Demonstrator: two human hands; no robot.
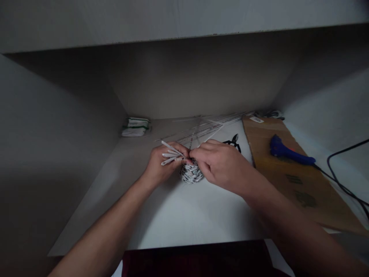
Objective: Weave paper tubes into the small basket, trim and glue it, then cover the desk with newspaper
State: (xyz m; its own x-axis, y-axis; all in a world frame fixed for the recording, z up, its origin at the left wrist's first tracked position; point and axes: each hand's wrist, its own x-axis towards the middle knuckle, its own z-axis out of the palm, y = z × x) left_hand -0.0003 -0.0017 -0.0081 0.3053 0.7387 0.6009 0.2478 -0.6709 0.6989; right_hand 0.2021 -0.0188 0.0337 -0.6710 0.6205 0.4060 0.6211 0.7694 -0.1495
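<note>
Woven piece (pixel 191 175): between both hands, mid-tabletop (pixel 184 219), well back from the front edge.
Left hand (pixel 157 165): closed around the piece's upper side, pale paper sticks (pixel 170 152) jutting over its fingers.
Right hand (pixel 223 163): pinching the piece at its rim, fingertips partly hidden.
Right side: cardboard (pixel 271 179) bearing a blue tool (pixel 294 154), its edge near the right hand.
Nook: white surface, pale walls (pixel 198 80) around, a panel (pixel 184 19) overhead.

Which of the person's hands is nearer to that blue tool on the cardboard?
Right. The right hand, at the woven piece, lies left of the blue tool without touching it; the left hand is farther left, beyond the right one.
</note>
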